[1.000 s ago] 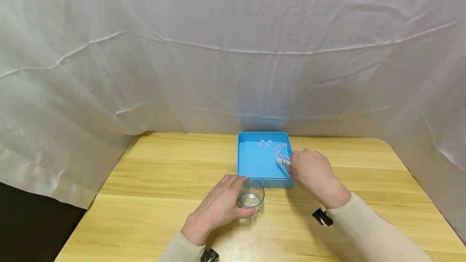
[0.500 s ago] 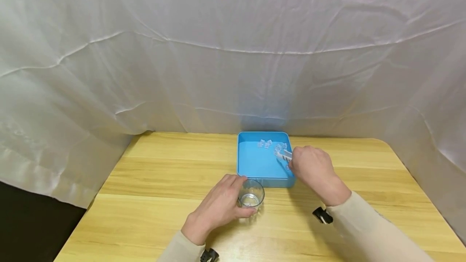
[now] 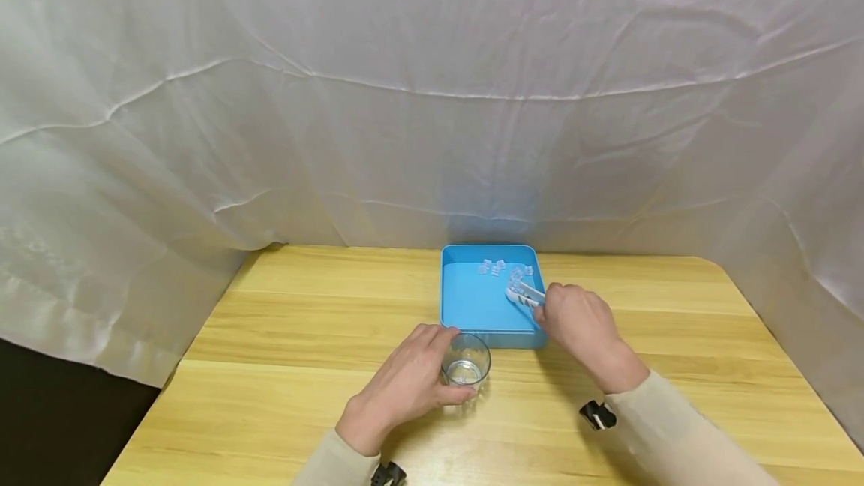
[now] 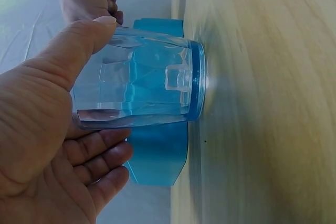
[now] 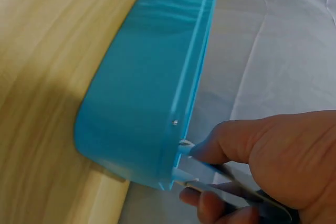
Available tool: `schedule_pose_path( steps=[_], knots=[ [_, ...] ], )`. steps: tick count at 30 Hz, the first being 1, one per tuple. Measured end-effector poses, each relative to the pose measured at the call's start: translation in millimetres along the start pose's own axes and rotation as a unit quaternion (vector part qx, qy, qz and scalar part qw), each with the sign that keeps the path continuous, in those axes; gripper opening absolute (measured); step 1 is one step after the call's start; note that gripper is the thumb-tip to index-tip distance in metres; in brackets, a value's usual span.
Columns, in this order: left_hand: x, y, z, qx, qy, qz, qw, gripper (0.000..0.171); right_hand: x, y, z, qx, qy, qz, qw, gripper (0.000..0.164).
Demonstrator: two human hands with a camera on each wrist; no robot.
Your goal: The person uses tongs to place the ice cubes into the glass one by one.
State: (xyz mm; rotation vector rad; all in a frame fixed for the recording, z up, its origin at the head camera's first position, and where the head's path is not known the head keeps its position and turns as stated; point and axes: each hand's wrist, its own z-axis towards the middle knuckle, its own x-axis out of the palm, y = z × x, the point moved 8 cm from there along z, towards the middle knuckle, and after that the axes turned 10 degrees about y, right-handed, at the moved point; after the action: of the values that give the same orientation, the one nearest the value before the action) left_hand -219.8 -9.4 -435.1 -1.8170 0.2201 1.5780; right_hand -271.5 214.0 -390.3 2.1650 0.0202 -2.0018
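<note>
My left hand (image 3: 405, 388) curls round the side of a clear glass tumbler (image 3: 475, 345) that stands upright on the table, thumb on the near side and fingers on the far side. Through its wall the left wrist view shows a clear cube (image 4: 177, 78) low inside. My right hand (image 3: 583, 325) grips a pair of tongs (image 3: 533, 292) between thumb and fingers, above the right rim of a blue tray (image 3: 466, 306). The white tips of the tongs reach down inside, right by some clear ice-like cubes (image 3: 518, 274). Several more cubes (image 3: 495, 267) lie near the back wall.
A wood-grain table (image 3: 290, 351) carries everything. The tray stands just behind the tumbler, near the table's back edge. Pale draped cloth (image 3: 405, 133) hangs behind the table and along both sides.
My right hand dipped a little towards me, and both arms of the tongs now show, spread apart at the cubes. My left hand and the tumbler stayed put.
</note>
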Motion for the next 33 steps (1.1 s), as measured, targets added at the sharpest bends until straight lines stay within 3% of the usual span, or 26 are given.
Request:
schedule_pose_path(
  steps=[13, 33],
  knots=[
    [0.4, 0.1, 0.1, 0.000, 0.001, -0.002, 1.0000, 0.083, 1, -1, -10, -0.018, -0.085, -0.012, 0.996, 0.030],
    [0.3, 0.8, 0.3, -0.001, 0.003, -0.009, 1.0000, 0.083, 13, -2, -11, -0.081, -0.152, -0.002, 0.985, 0.029]
  ],
)
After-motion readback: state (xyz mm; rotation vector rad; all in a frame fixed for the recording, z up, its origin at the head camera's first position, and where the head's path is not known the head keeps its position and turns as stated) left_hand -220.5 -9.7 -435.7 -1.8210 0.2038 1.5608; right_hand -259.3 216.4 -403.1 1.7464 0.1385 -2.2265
